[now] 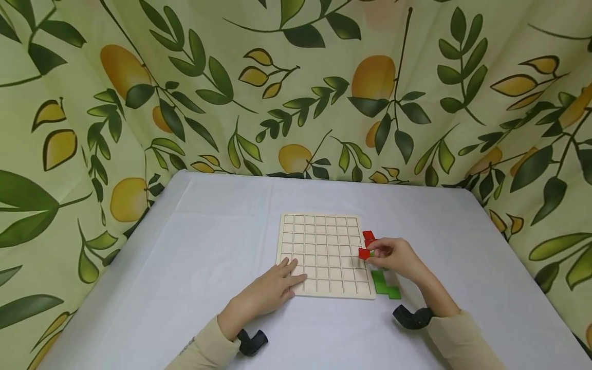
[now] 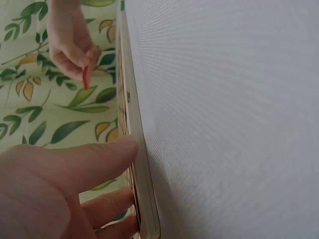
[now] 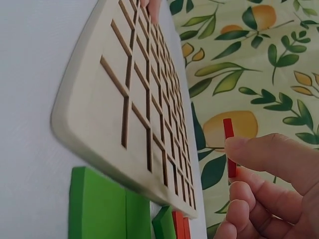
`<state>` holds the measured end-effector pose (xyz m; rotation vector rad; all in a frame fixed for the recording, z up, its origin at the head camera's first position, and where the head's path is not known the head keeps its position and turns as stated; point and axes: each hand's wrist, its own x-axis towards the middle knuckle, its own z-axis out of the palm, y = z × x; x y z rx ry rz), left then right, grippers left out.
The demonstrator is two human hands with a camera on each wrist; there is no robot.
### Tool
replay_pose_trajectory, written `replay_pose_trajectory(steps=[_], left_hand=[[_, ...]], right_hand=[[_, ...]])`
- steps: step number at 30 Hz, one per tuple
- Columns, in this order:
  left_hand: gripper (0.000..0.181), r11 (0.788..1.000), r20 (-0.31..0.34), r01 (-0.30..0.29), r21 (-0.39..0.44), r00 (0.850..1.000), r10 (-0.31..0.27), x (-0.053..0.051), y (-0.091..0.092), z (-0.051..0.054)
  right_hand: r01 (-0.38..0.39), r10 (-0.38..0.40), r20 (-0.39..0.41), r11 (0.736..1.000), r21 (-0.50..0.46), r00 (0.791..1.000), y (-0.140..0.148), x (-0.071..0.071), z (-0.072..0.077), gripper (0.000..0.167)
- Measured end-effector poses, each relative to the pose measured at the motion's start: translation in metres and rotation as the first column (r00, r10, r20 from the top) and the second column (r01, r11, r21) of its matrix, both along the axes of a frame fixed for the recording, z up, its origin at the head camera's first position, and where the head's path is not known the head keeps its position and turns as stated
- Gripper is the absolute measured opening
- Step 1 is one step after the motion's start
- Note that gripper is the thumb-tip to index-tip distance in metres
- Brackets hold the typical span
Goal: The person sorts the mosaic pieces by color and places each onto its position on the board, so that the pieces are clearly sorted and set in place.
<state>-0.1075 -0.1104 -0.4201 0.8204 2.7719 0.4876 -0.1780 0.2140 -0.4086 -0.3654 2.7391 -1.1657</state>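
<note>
A pale wooden grid board point(image 1: 319, 246) with square recesses lies flat on the table. My left hand point(image 1: 270, 288) rests on its near left corner, fingers spread; in the left wrist view the thumb point(image 2: 99, 164) lies along the board's edge. Between the thumb and fingers of my right hand point(image 1: 395, 256) is a thin red square tile point(image 3: 229, 147), raised above the board's right edge. Other red tiles point(image 1: 368, 235) lie beside the board near that hand. Green tiles point(image 1: 379, 282) sit by the board's lower right edge, one partly hidden behind the right hand.
A white cloth covers the table point(image 1: 222, 221). Behind and around it hangs a curtain point(image 1: 314, 103) printed with leaves and fruit. Black wrist-worn devices point(image 1: 253, 343) show at both cuffs.
</note>
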Motion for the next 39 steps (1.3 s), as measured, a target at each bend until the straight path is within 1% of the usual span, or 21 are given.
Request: replay_pose_trajectory(steps=[5,14,18,25,32,39], left_hand=[[0.042,1.0,0.008,-0.004,0.001,1.0,0.004,0.0,0.0,0.0],[0.042,0.999,0.038,-0.023,0.025,0.999,0.022,0.0,0.0,0.0],[0.042,1.0,0.029,-0.021,0.022,0.999,0.02,0.0,0.001,0.0],[0.042,1.0,0.025,-0.018,0.012,1.0,0.018,0.0,0.0,-0.001],[0.042,1.0,0.003,-0.009,-0.003,1.0,0.009,0.0,0.0,-0.002],[0.042,1.0,-0.003,-0.006,-0.004,1.0,0.006,-0.001,0.001,-0.002]], right_hand=[[-0.033,0.033,-0.035,0.999,-0.01,0.999,-0.005,-0.003,0.001,0.023],[-0.026,0.025,-0.045,1.0,-0.015,0.999,-0.014,-0.007,0.005,0.022],[-0.035,0.034,-0.066,0.999,-0.02,0.997,-0.017,-0.011,0.005,0.022],[-0.042,0.039,-0.075,0.998,-0.046,0.996,-0.024,-0.013,0.006,0.023],[-0.041,0.037,-0.064,0.997,-0.059,0.997,-0.034,-0.017,0.008,0.024],[-0.077,0.071,-0.056,0.992,-0.099,0.996,-0.042,-0.021,0.006,0.025]])
